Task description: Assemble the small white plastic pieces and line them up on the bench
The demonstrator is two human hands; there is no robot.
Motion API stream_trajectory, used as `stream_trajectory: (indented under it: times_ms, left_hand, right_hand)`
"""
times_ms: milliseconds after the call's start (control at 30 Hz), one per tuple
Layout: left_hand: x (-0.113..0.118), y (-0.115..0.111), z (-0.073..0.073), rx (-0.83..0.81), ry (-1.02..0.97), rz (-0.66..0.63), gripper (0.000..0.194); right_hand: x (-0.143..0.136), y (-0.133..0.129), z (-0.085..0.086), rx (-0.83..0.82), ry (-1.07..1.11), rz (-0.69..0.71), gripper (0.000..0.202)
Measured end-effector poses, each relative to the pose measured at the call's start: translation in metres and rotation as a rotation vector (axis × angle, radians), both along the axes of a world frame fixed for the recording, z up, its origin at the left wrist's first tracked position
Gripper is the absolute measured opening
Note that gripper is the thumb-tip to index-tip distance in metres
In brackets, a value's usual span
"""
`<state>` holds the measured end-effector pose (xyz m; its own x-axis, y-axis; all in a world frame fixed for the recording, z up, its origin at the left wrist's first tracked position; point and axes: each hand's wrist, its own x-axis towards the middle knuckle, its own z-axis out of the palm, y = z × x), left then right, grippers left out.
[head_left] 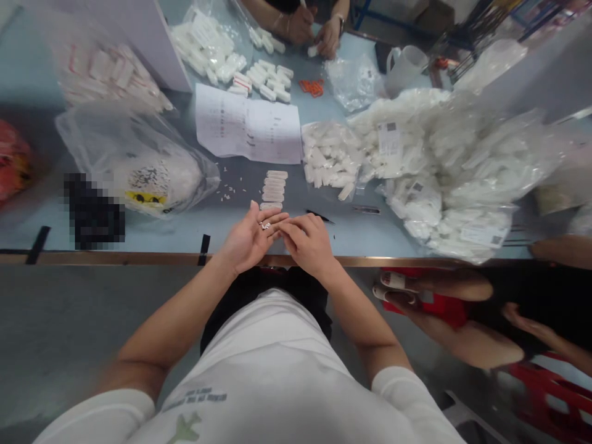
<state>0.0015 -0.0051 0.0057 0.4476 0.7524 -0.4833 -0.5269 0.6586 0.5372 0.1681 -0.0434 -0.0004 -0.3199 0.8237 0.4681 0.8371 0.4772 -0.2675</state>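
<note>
My left hand lies palm up at the table's front edge with a few tiny white pieces in the palm. My right hand is beside it, palm down, its fingertips touching the left hand's fingers near those pieces. Just beyond the hands a short row of small white packets lies on the table, with tiny white bits scattered to its left. A dark slim tool lies by the right hand.
A printed sheet lies mid-table. A clear bag with a yellow label sits left. Heaps of bagged white parts fill the right. Another person's hands work at the far edge. A neighbour's legs in sandals are at right.
</note>
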Motion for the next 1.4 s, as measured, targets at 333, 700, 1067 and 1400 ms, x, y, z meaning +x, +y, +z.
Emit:
stream_trajectory:
  times_ms: [333, 700, 1067, 1400]
  left_hand:
    - [0.004, -0.007, -0.003, 0.007, 0.019, -0.042, 0.058]
    - [0.006, -0.008, -0.004, 0.066, 0.080, -0.028, 0.047]
    - [-0.008, 0.003, -0.028, 0.700, 1.230, -0.298, 0.021]
    - [-0.002, 0.002, -0.047, 1.104, 1.473, -0.557, 0.040]
  right_hand:
    - [-0.008, 0.001, 0.001, -0.113, -0.143, -0.020, 0.020]
    - [0.000, 0.005, 0.002, -0.172, 0.034, -0.040, 0.021]
    - [0.037, 0.018, -0.031, -0.191, 0.028, -0.035, 0.017]
    - [0.033, 0.021, -0.037, -0.143, -0.234, 0.039, 0.027]
